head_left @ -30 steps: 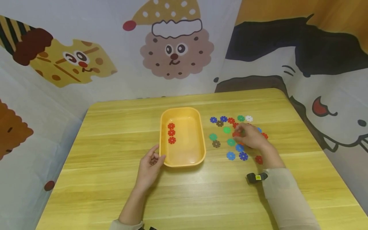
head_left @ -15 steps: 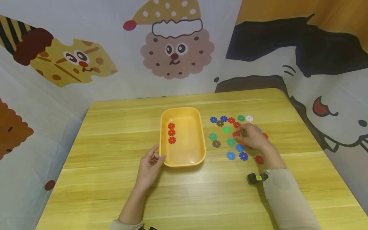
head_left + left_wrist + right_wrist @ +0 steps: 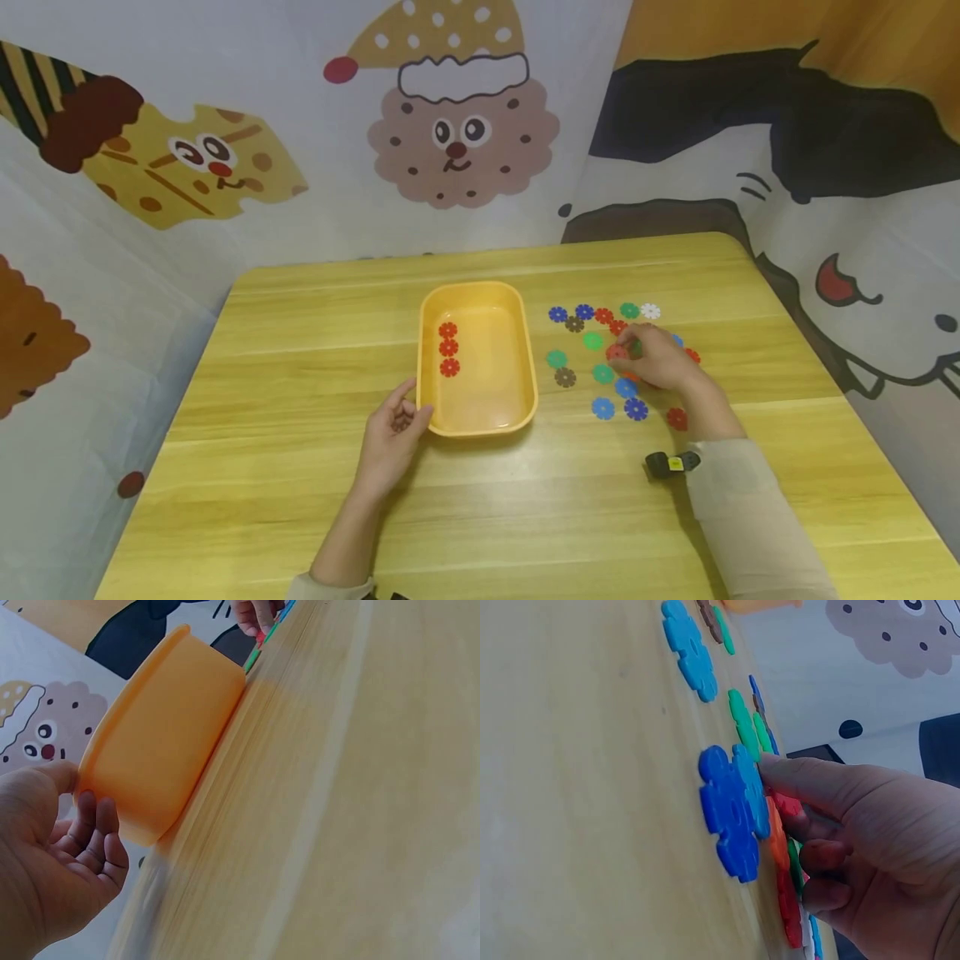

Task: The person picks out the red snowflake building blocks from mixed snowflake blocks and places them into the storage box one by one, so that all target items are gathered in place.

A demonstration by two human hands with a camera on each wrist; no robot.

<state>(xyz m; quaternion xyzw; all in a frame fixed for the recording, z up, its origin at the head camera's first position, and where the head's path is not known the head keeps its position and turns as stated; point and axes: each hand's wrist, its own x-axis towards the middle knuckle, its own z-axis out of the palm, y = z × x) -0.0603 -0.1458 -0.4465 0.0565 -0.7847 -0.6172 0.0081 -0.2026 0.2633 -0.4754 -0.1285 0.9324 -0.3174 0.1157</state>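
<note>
My left hand [image 3: 392, 437] grips the near left corner of a yellow plastic tray [image 3: 529, 367], the thumb at its rim and the other fingers curled by the outer wall [image 3: 165, 735]. Three red snowflake discs [image 3: 448, 347] lie in a column on the left side of the tray's floor. To the right, my right hand [image 3: 660, 358] pinches a red snowflake disc [image 3: 617, 354] between thumb and fingertips, low among loose discs. In the right wrist view the thumb hides part of this red disc [image 3: 786, 804]; a dark blue disc [image 3: 729, 814] lies nearer the camera.
Several snowflake discs are spread right of the tray, among them a white one [image 3: 650, 311], a brown one [image 3: 565, 377] and a light blue one [image 3: 603, 408]. Some lie under my right hand. The wooden table [image 3: 300, 350] meets a cartoon-printed cloth [image 3: 322, 208] at the back.
The right fingertips have closed on the red disc, which now looks slightly raised. The left hand and the tray stay in place.
</note>
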